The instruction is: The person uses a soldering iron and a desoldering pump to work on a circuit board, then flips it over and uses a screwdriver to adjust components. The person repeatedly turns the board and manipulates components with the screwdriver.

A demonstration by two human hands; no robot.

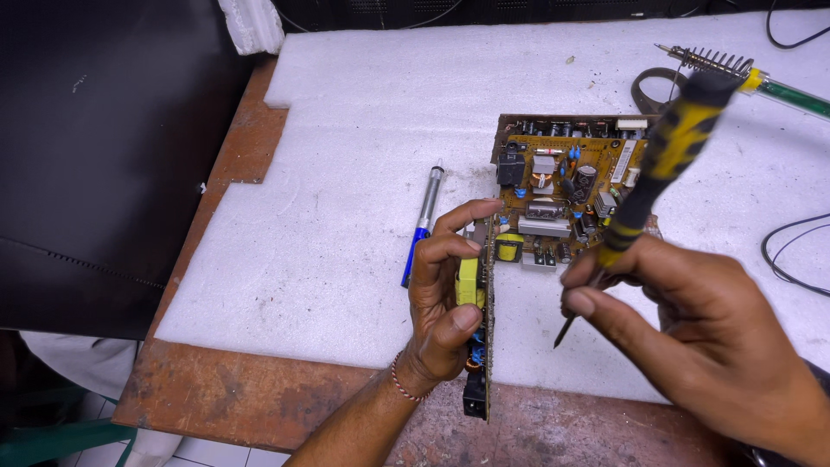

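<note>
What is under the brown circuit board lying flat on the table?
The flat brown circuit board lies on a white foam sheet, which rests on a worn wooden table. Whatever is directly beneath the board is covered by it and cannot be seen.

Pen (424, 227) lies left of circuit board (566, 195).

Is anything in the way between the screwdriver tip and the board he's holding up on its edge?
Nothing visible. The screwdriver tip points down beside the upright circuit board, with only bare white foam between them.
</note>
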